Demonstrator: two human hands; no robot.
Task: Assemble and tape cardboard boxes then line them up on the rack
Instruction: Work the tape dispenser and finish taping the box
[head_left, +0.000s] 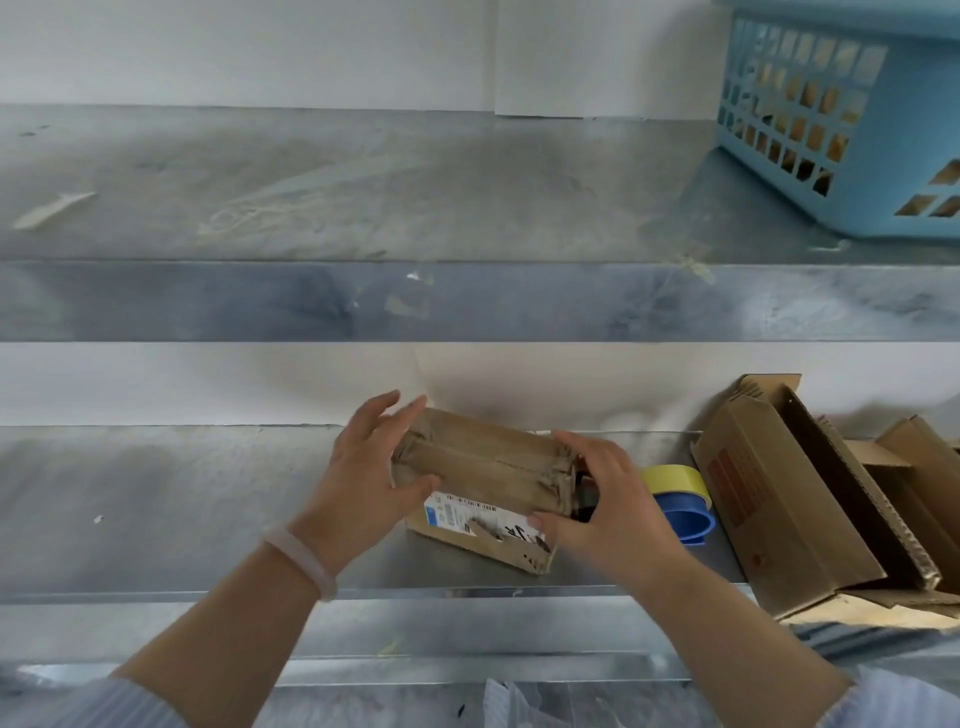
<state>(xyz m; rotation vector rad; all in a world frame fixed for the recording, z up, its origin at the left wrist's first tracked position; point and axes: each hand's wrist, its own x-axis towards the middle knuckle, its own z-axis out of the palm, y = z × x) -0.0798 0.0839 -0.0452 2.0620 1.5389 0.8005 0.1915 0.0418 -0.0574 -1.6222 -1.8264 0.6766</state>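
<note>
1. Both forearms reach forward and upward, bare from elbow to wrist.
2. The left hand (363, 467) lays its palm against the left end of the box (483, 467), with its fingers straight and spread and its thumb across the front face.
3. The right hand (608, 499) cups the right end, with its fingers curled over the top edge and its thumb on the front.
4. A pale bracelet (301, 561) circles the left wrist.

Left of the left hand (363, 467) gripping the box (483, 467), the shelf (156, 493) runs open. Just beyond the right hand (608, 499) sits a tape roll (675, 499), with open cartons (779, 509) crowding farther right. The wall (208, 384) stands close behind the grip, and the upper shelf beam (467, 301) caps the room above
</note>
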